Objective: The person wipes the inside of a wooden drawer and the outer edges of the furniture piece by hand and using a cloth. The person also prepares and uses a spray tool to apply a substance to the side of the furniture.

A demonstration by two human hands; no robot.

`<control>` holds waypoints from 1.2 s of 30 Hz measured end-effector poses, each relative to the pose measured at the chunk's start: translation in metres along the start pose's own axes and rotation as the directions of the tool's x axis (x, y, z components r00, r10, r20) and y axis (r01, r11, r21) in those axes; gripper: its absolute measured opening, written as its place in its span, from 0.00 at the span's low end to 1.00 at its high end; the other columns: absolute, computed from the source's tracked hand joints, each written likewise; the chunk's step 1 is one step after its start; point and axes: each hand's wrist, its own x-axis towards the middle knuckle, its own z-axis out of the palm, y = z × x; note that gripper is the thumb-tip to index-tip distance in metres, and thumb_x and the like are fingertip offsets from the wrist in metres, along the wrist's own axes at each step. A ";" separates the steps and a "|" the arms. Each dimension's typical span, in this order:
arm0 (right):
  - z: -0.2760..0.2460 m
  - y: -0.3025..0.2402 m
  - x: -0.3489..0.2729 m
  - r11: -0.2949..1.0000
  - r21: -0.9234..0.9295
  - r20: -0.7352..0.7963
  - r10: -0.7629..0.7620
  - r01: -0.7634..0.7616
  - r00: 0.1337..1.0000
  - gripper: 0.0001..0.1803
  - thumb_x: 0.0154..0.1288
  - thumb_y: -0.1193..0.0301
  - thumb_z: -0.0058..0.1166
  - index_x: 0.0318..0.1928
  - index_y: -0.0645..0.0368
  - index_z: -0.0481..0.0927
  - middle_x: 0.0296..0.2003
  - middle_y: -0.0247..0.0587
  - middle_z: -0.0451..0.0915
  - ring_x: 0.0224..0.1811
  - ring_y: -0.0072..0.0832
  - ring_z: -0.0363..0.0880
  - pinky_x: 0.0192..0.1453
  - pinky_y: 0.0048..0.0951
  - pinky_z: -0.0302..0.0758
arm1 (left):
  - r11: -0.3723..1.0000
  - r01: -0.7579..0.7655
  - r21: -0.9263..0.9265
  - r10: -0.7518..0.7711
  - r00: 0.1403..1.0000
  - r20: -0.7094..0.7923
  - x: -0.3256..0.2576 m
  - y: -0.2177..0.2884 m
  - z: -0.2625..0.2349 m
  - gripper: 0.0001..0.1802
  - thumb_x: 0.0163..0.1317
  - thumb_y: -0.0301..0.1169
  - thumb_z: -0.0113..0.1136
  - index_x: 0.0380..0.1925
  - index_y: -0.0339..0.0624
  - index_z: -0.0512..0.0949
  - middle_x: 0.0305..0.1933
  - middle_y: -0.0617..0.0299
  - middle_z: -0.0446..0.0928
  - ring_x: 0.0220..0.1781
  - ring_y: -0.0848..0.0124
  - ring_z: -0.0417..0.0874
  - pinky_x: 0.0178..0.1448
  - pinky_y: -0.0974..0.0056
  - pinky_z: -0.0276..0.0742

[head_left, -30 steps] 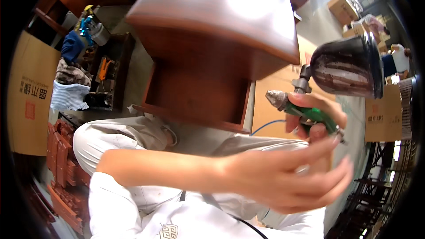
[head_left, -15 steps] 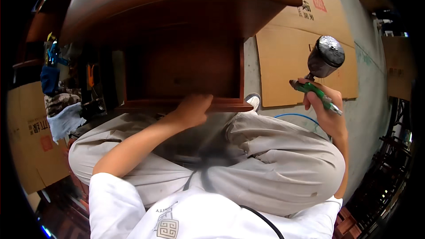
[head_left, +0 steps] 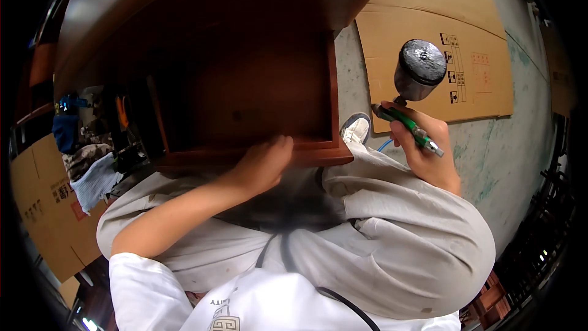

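Observation:
A dark reddish-brown wooden drawer (head_left: pixel 245 79) stands pulled out of its cabinet toward my lap. My left hand (head_left: pixel 263 162) is closed over the top edge of the drawer front, slightly right of its middle; some fingers are hidden behind the hand. Off to the right, my right hand (head_left: pixel 425 141) is wrapped round a green-bodied spray gun (head_left: pixel 411 124). A dark, paint-smeared cup with a silvery lid tops the gun. Its nozzle end faces left, toward the drawer. A blue hose (head_left: pixel 384 146) shows beside my right hand.
Flattened cardboard (head_left: pixel 429 55) covers the floor at the right, and a shoe (head_left: pixel 356 129) rests by the drawer's right corner. Left of the drawer lie rags (head_left: pixel 95 181) and an orange-handled tool (head_left: pixel 122 113). More cardboard (head_left: pixel 52 208) leans at the far left. The cabinet (head_left: pixel 141 0) rises ahead.
My right hand has brought the spray gun left, closer to the drawer. My left hand keeps its hold on the drawer front. The view has shifted, so the drawer appears larger and lower.

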 end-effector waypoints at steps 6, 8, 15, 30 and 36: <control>-0.002 -0.018 0.000 0.999 0.034 0.006 -0.005 0.005 1.000 0.12 0.73 0.76 0.64 0.54 0.65 0.86 0.28 0.47 0.83 0.25 0.26 0.80 0.33 0.29 0.77 | 0.991 0.090 0.101 -0.098 0.992 0.078 0.012 0.009 -0.005 0.14 0.50 0.18 0.65 0.39 0.32 0.75 0.41 0.41 0.83 0.44 0.41 0.86 0.49 0.45 0.85; -0.005 -0.019 -0.001 1.000 -0.002 -0.014 -0.005 0.005 1.000 0.12 0.74 0.75 0.63 0.53 0.66 0.87 0.27 0.46 0.83 0.25 0.24 0.80 0.33 0.29 0.76 | 0.989 0.029 0.143 -0.037 0.998 0.058 0.012 0.003 -0.006 0.14 0.49 0.18 0.67 0.38 0.33 0.78 0.39 0.43 0.83 0.43 0.43 0.87 0.49 0.45 0.86; -0.020 -0.027 -0.011 1.000 0.012 -0.006 0.008 -0.007 1.000 0.13 0.77 0.70 0.62 0.51 0.68 0.87 0.25 0.38 0.83 0.26 0.21 0.79 0.32 0.26 0.75 | 0.972 0.033 0.232 -0.061 0.991 0.115 0.009 0.015 0.004 0.13 0.46 0.20 0.70 0.35 0.33 0.83 0.38 0.44 0.85 0.44 0.45 0.89 0.48 0.49 0.88; 0.042 0.013 -0.012 0.992 -0.107 0.090 0.072 -0.062 0.993 0.09 0.72 0.73 0.66 0.48 0.65 0.88 0.32 0.55 0.86 0.27 0.37 0.80 0.36 0.34 0.78 | 0.918 -0.054 0.392 0.010 0.994 0.113 -0.005 0.006 0.023 0.18 0.48 0.28 0.74 0.38 0.36 0.77 0.33 0.50 0.84 0.35 0.56 0.89 0.37 0.55 0.86; 0.041 0.025 -0.003 0.998 -0.008 -0.047 -0.068 0.068 0.997 0.11 0.72 0.76 0.65 0.52 0.63 0.88 0.37 0.53 0.88 0.34 0.40 0.87 0.42 0.33 0.81 | 0.883 0.009 0.470 -0.078 0.989 0.127 0.006 0.020 0.013 0.19 0.49 0.29 0.72 0.40 0.34 0.77 0.31 0.55 0.82 0.34 0.62 0.89 0.34 0.61 0.86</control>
